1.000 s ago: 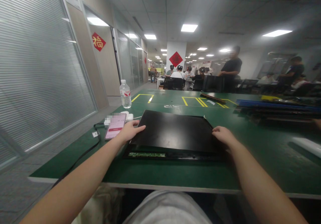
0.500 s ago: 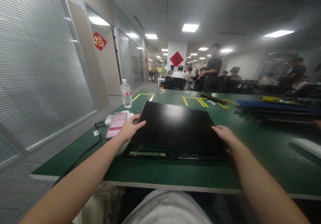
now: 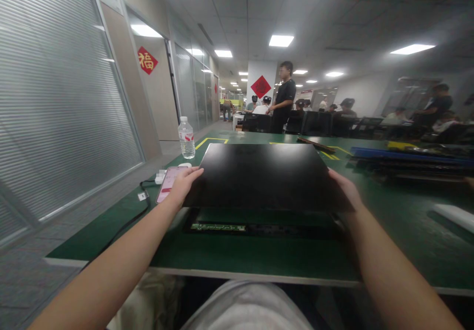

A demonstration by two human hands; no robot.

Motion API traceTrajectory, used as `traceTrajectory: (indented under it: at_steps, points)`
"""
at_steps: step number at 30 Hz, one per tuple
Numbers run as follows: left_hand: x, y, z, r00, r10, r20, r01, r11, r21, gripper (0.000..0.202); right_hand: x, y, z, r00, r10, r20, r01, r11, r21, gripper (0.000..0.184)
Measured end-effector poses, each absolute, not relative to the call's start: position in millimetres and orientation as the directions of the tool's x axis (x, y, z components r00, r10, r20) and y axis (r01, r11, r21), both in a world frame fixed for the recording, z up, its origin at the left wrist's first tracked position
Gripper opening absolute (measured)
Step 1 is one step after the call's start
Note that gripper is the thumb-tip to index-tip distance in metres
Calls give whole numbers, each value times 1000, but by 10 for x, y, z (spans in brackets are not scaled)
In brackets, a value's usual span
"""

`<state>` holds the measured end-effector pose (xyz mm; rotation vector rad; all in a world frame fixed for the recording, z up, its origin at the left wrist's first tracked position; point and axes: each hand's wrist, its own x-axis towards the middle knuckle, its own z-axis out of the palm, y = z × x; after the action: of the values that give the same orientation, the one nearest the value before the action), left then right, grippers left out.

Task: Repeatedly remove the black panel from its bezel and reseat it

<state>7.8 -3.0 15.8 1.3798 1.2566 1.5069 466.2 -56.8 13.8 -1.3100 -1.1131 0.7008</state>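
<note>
At centre frame, grips a flat black rectangular panel (image 3: 262,174) by both side edges, with the left hand (image 3: 181,184) wrapped on the left edge and the right hand (image 3: 342,189) on the right. Holds it raised over the green counter (image 3: 259,256), near edge clear of the thin black frame with a green circuit strip (image 3: 218,227) lying flat at lower centre. Cannot tell whether the far edge rests on anything. Looks parted from that frame already, not yet set down anywhere.

Reads a gold 福 on the red diamond wall sign (image 3: 147,60) at upper left. Makes out a red-and-white label on the clear plastic water bottle (image 3: 186,137) left of centre, but no words; likewise nothing legible on the pink-screened phone (image 3: 167,184) just beside the left hand.
</note>
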Motion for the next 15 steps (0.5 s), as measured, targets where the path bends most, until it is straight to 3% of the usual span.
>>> traceTrajectory:
  at_steps: [2, 4, 10, 15]
  points:
    - [95, -40, 158, -143, 953, 269, 98, -257, 962, 46, 4668, -591, 133, 332, 929, 163, 23, 165, -986, 46]
    - [96, -44, 162, -150, 948, 279, 121, -263, 957, 45, 4685, -603, 111, 321, 939, 121, -26, 136, -990, 44]
    - [97, -54, 145, -162, 937, 311, 232, -270, 934, 39, 4721, -634, 149, 419, 908, 6, -168, 84, -982, 16]
    - [180, -115, 120, 1, 968, 249, 247, -242, 938, 49, 4743, -657, 229, 518, 854, 52, -135, 141, -981, 8]
